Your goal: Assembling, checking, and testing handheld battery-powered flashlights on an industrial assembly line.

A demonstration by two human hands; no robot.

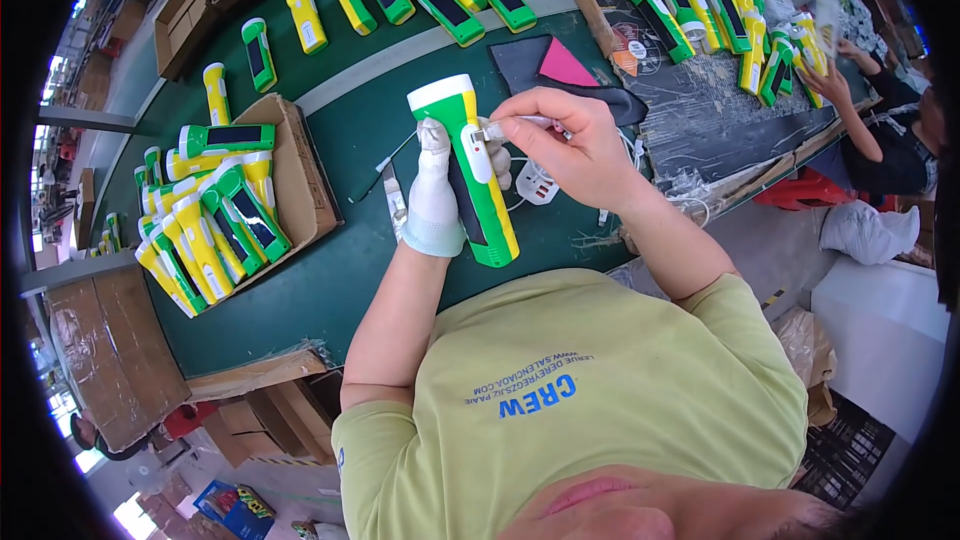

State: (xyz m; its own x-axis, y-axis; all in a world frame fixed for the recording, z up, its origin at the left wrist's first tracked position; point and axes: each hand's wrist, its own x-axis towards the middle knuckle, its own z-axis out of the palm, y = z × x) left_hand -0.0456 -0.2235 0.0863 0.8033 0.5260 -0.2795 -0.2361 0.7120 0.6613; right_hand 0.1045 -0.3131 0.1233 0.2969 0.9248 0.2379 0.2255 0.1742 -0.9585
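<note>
My left hand [435, 195], in a white glove, is wrapped round a green and yellow flashlight [492, 215] with a white head. The flashlight stands tilted in front of me, its head pointing away, its white switch panel facing up and right. My bare right hand [585, 150] pinches a white cable plug [497, 128] between thumb and fingers, right at the flashlight's switch panel. Whether the plug sits inside a socket there cannot be made out. Beneath the right hand, a white power strip [538, 187] lies on the green table [365, 270].
A cardboard box [312, 175] heaped with similar flashlights stands at left. More flashlights [440, 5] line the far side. A black and pink cloth [565, 65] lies beyond my hands. At right, another person's hands [828, 80] work beside several flashlights [655, 15]. Thin cables lie near my hands.
</note>
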